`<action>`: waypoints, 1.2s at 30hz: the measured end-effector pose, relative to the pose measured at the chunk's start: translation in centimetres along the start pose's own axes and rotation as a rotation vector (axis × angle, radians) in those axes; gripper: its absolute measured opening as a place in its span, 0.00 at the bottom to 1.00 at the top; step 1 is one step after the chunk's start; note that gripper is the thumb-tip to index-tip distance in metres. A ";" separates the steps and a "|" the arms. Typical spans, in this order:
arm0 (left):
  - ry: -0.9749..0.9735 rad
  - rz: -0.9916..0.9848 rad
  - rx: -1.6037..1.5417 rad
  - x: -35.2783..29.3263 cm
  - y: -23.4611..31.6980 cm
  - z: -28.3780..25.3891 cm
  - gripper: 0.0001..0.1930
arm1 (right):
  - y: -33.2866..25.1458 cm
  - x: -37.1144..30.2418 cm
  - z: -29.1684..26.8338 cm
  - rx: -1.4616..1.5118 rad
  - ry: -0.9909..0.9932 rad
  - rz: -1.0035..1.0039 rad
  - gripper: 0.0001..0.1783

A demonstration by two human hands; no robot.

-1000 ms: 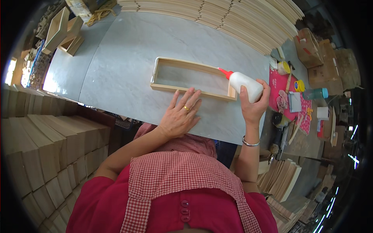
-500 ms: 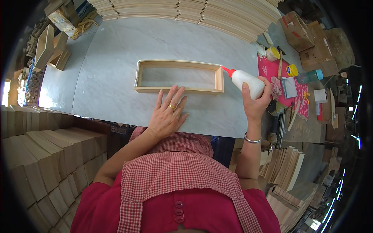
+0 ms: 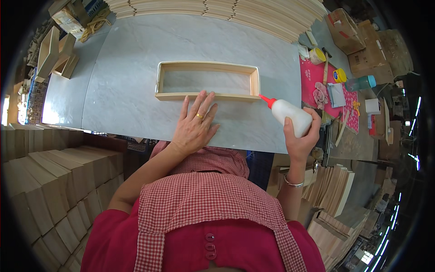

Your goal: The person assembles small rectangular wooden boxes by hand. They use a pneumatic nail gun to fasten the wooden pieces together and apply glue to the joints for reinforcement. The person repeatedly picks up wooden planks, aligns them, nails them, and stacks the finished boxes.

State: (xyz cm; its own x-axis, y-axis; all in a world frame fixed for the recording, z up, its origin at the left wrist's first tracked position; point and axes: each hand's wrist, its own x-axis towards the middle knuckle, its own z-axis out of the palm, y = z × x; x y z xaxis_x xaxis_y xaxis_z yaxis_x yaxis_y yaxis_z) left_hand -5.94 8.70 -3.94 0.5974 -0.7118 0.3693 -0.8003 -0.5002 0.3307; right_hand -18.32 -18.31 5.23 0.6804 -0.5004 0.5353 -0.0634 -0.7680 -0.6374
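Note:
A long rectangular wooden frame (image 3: 208, 97) lies on the grey marbled tabletop (image 3: 131, 45), its inside showing bare table. A pale line of glue (image 3: 199, 62) runs along its far and left rims. My left hand (image 3: 195, 122), fingers stretched out, rests its fingertips against the near side of the frame. In my right hand (image 3: 302, 133) is a white glue bottle (image 3: 292, 117), tilted, with its red nozzle (image 3: 267, 100) at the frame's near right corner. My right fingers are wrapped around the bottle's body.
Stacks of thin wooden strips (image 3: 217, 11) line the far edge. To the right are a pink mat (image 3: 312, 75), a hammer (image 3: 326, 63), a yellow-lidded tub (image 3: 339, 76) and a teal-capped bottle (image 3: 361, 83). Wooden boxes (image 3: 47, 52) stand at far left; wooden blocks (image 3: 59, 172) are piled at near left.
The glue bottle's nozzle has moved along the frame's right side toward me, from near the far right corner to the near right corner. My left hand stays against the frame.

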 end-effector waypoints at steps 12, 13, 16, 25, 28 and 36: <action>0.050 0.161 -0.094 -1.3 -1.1 1.2 0.20 | -9.6 -2.9 13.1 0.609 -0.243 0.014 0.33; 0.050 0.168 -0.118 -1.2 -1.1 1.3 0.20 | -10.2 -2.8 13.9 0.581 -0.250 -0.014 0.33; 0.045 0.094 -0.333 -1.1 -1.1 1.5 0.19 | -11.2 -2.6 15.3 0.493 -0.256 -0.096 0.34; 0.066 0.185 -0.128 -0.9 -1.1 0.6 0.21 | -9.9 -2.6 13.2 0.380 -0.222 -0.050 0.31; 0.043 0.148 -0.102 -0.6 -0.8 0.2 0.20 | -9.1 -2.6 11.5 0.340 -0.191 -0.017 0.30; 0.046 0.112 -0.095 -0.2 -0.3 -0.1 0.23 | -6.6 -2.8 7.2 0.273 -0.087 0.068 0.30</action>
State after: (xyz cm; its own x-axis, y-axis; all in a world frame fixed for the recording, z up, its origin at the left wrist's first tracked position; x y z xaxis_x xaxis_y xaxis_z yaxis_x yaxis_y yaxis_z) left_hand -5.81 9.10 -4.07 0.5082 -0.7359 0.4474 -0.8550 -0.3686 0.3650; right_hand -14.55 -8.96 3.93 0.7424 -0.5014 0.4443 0.0797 -0.5924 -0.8017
